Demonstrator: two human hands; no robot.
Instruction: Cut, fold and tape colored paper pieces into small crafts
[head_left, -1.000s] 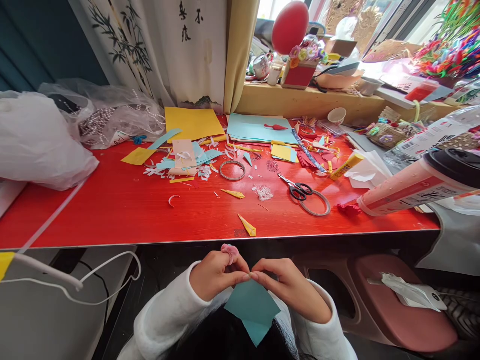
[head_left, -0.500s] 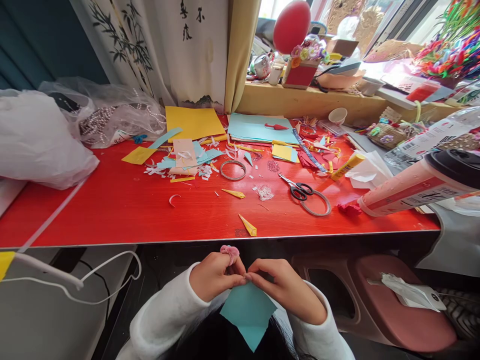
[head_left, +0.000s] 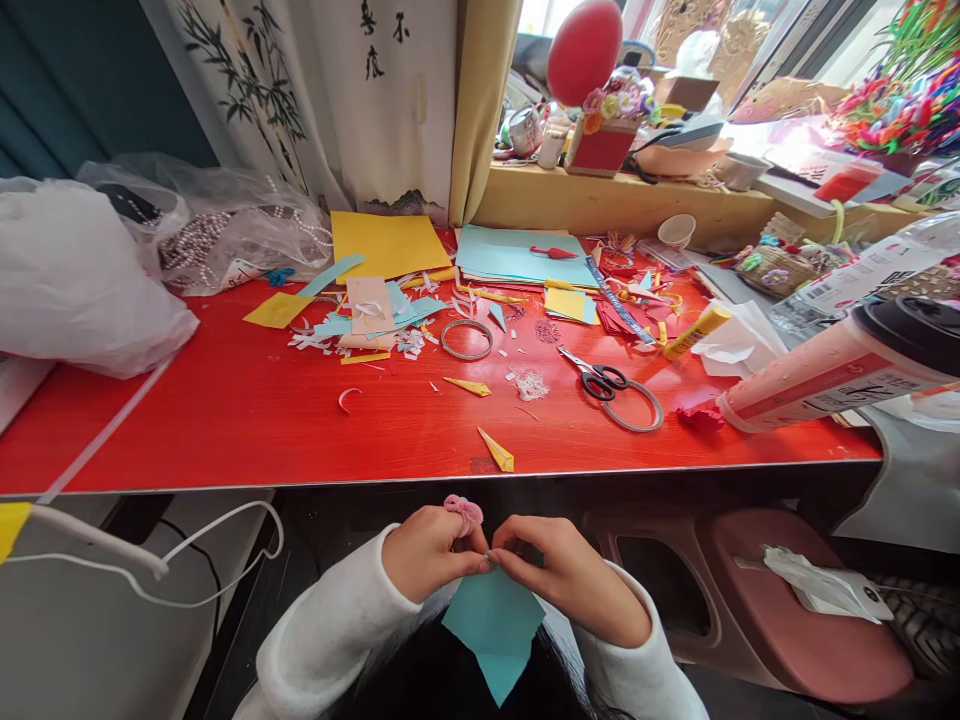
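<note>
Left hand [head_left: 429, 556] and right hand [head_left: 568, 572] meet at the fingertips, pinching the top corner of the teal paper [head_left: 495, 628] — fold apparently small, partly hidden — below the red table [head_left: 262, 420], before yellow folded cones [head_left: 497, 451]

A bare strip of red worktop [head_left: 225, 430] runs along the front edge — a hand could slide over it from the left as far as the yellow folded cone [head_left: 496, 450] near the edge. Right of that cone, the front is open until the pink tumbler [head_left: 825, 375] leans across the corner. Farther back, the scissors [head_left: 596, 377] and the tape roll touching them [head_left: 634, 407] stand in the way, while paper scraps [head_left: 409, 318] block the middle — and the white plastic bag [head_left: 82, 280] bulks over the left end.
</note>
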